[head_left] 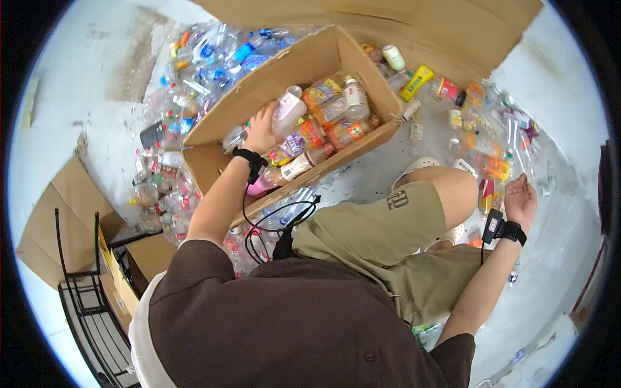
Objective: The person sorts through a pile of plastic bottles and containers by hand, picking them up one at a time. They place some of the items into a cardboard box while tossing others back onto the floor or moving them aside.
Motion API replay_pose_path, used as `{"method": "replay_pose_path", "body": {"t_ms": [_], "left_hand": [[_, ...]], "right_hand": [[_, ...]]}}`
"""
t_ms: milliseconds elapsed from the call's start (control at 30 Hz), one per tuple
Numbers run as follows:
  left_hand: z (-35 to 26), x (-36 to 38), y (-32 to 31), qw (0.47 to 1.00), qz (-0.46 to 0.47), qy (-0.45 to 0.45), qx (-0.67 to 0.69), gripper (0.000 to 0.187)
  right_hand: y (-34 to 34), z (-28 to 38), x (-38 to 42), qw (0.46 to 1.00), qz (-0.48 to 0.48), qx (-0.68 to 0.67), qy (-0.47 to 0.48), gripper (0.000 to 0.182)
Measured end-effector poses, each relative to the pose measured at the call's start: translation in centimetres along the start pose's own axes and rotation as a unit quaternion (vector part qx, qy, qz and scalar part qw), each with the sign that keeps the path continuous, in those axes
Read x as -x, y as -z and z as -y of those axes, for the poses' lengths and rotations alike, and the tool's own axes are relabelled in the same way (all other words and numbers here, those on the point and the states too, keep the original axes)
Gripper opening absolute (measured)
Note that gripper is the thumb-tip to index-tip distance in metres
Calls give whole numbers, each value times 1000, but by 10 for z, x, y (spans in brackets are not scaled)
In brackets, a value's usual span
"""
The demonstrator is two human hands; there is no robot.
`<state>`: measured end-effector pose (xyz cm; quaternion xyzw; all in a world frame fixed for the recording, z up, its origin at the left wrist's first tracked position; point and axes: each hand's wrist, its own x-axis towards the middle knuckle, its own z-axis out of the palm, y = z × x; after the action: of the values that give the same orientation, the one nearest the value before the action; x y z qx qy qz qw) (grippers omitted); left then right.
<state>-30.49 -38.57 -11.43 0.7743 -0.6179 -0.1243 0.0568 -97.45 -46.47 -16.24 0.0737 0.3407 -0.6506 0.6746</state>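
My left hand [261, 132] reaches into a large cardboard box [226, 107], its fingers closed against the side of a clear plastic bottle [288, 112] with a pale label. Around it in the box lie several other bottles, among them an orange-labelled bottle [322, 94], a white-capped bottle [355, 99] and a purple-labelled bottle [297, 143]. Off to the right, my right hand [520, 199] hangs over the floor with curled fingers, close to a clear bottle [515, 139]. Whatever its fingertips hold, if anything, I cannot make out.
Loose bottles [171, 165] pile up left of and behind the box. More, including a yellow bottle [417, 82], lie along a cardboard sheet [446, 39]. A black metal rack [97, 323] stands at lower left. A black cable [284, 227] loops by my lap.
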Motion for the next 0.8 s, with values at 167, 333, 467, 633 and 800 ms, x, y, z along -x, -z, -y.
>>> {"method": "replay_pose_path", "body": {"t_ms": [167, 333, 467, 633, 800], "left_hand": [[43, 29, -61, 991, 17, 96, -96, 95], [39, 8, -85, 993, -35, 71, -86, 83], [19, -40, -99, 995, -36, -3, -98, 77], [-17, -114, -120, 997, -69, 15, -31, 79], [-49, -147, -123, 989, -27, 4, -143, 70]], "right_hand": [[13, -7, -1, 999, -49, 9, -2, 20], [23, -7, 2, 996, -85, 37, 11, 17], [14, -13, 13, 994, -100, 43, 24, 17], [16, -15, 17, 994, -95, 53, 25, 17], [0, -19, 32, 991, -111, 63, 31, 17]]}}
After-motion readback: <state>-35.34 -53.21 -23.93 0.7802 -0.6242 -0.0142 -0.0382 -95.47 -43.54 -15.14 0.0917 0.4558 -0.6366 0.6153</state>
